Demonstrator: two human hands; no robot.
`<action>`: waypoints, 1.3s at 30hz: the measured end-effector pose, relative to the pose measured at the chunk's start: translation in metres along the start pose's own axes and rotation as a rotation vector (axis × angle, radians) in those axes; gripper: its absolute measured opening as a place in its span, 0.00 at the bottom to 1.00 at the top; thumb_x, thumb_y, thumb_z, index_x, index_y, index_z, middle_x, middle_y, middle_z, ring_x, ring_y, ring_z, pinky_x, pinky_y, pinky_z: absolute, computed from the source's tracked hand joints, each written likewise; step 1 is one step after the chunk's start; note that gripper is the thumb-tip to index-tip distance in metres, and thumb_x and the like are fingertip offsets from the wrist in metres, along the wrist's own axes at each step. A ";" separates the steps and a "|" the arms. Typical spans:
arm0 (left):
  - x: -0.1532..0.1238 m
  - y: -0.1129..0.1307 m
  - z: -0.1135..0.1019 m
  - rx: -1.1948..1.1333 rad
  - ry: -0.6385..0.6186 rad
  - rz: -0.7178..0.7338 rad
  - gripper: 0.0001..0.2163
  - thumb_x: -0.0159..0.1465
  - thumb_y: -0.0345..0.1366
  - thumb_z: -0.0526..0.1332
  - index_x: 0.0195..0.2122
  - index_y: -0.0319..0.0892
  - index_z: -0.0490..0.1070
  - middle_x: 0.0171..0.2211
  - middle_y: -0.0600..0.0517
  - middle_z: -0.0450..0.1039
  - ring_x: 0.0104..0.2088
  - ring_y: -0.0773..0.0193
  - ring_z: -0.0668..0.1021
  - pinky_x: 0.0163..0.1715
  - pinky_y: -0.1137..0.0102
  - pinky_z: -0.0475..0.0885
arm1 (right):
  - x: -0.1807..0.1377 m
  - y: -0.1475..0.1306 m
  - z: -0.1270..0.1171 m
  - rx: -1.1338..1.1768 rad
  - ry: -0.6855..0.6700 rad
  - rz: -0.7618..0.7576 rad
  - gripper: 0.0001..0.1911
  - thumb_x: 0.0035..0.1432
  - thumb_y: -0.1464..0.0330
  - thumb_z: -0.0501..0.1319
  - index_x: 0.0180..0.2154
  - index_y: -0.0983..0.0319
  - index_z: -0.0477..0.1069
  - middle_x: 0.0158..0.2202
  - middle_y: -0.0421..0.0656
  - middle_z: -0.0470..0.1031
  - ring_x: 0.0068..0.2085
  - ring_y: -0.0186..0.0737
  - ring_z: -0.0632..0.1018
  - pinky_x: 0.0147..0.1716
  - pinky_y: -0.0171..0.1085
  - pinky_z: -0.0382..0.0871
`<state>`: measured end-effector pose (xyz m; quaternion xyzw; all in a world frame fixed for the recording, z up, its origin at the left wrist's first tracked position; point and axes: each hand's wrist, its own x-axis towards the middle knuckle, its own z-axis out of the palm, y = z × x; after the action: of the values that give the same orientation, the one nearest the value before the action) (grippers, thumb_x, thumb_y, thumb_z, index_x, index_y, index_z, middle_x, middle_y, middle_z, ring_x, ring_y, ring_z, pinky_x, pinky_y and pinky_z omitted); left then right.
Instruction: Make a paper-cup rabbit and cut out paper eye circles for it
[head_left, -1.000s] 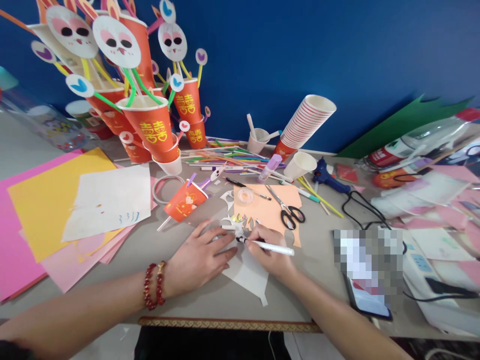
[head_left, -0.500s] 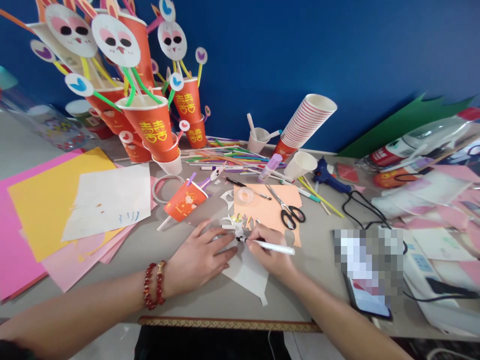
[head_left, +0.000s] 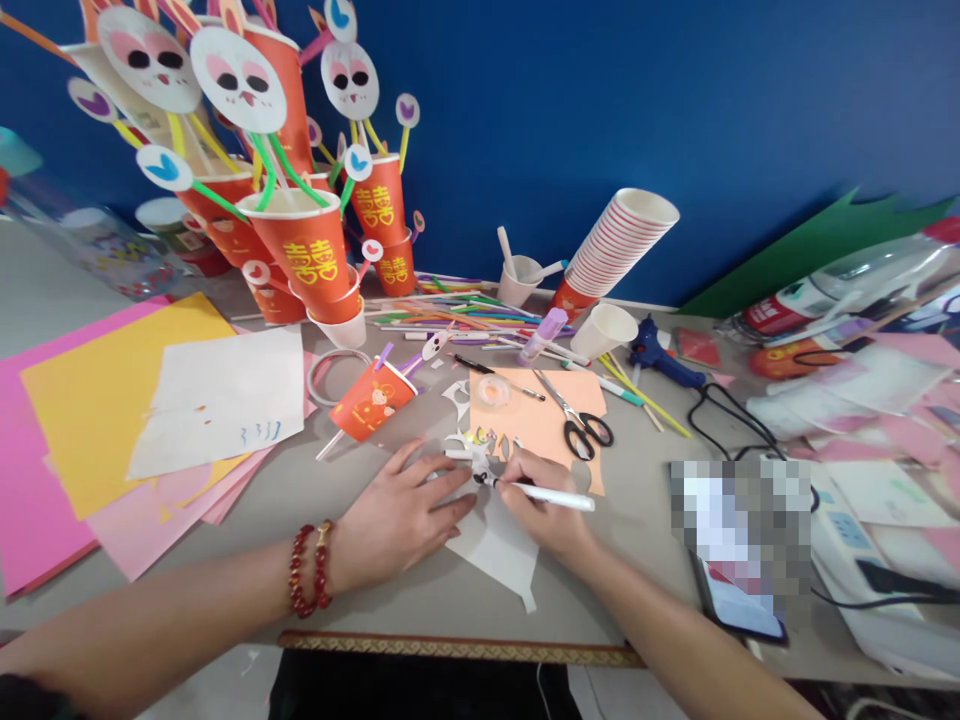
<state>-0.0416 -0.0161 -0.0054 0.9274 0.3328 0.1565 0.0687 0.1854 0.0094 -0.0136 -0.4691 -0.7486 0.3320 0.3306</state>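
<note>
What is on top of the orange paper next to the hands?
On the orange paper lie black-handled scissors, a clear tape roll and a thin pen. The right hand covers its near corner, so anything there is hidden.

white pen (head_left: 551, 492), black-handled scissors (head_left: 581, 430)

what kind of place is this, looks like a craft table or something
Most likely a craft or art workspace, perhaps a classroom. Finished red paper-cup bunnies stand at the back, coloured paper sheets are spread on the table, and scissors and a glue gun lie among scattered pens.
</note>
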 end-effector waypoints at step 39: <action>-0.001 -0.001 0.002 0.010 0.007 0.002 0.13 0.68 0.41 0.58 0.53 0.48 0.71 0.57 0.50 0.70 0.57 0.55 0.67 0.64 0.51 0.48 | 0.000 -0.002 -0.001 -0.006 0.004 -0.014 0.08 0.51 0.73 0.54 0.21 0.60 0.64 0.17 0.36 0.64 0.20 0.32 0.65 0.22 0.32 0.57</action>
<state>-0.0423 -0.0159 -0.0078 0.9274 0.3331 0.1582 0.0629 0.1857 0.0090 -0.0113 -0.4657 -0.7519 0.3267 0.3332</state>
